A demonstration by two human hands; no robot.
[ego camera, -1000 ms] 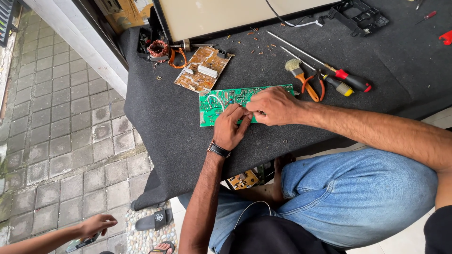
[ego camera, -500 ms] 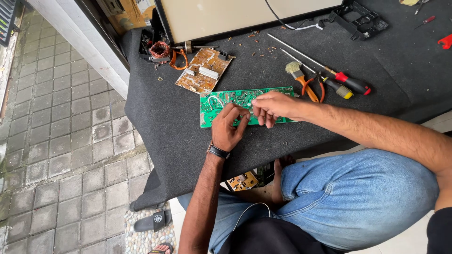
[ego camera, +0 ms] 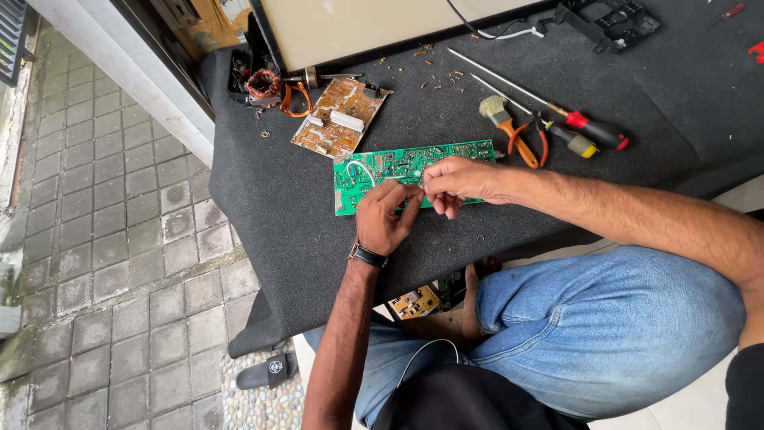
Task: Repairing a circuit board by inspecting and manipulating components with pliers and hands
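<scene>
A green circuit board (ego camera: 374,171) lies flat on a dark grey mat (ego camera: 278,215). Both of my hands hover over its near edge. My left hand (ego camera: 384,219), with a black watch on the wrist, pinches its fingertips together at the board's middle. My right hand (ego camera: 460,180) comes in from the right, and its fingertips meet those of the left hand. Between them they pinch something tiny on the board; it is too small to name. A white wire (ego camera: 356,170) loops on the board's left part.
Behind the green board lie a brown circuit board (ego camera: 338,119), a copper coil (ego camera: 263,83), a brush (ego camera: 500,114), orange-handled pliers (ego camera: 532,146) and two long screwdrivers (ego camera: 585,127). A beige panel (ego camera: 374,24) stands at the back. My jeans-clad knee (ego camera: 605,326) and a sandal (ego camera: 267,371) are below.
My right hand has slid left along the board until its fingertips meet the left hand's. Another person's hand at the lower left is no longer in view.
</scene>
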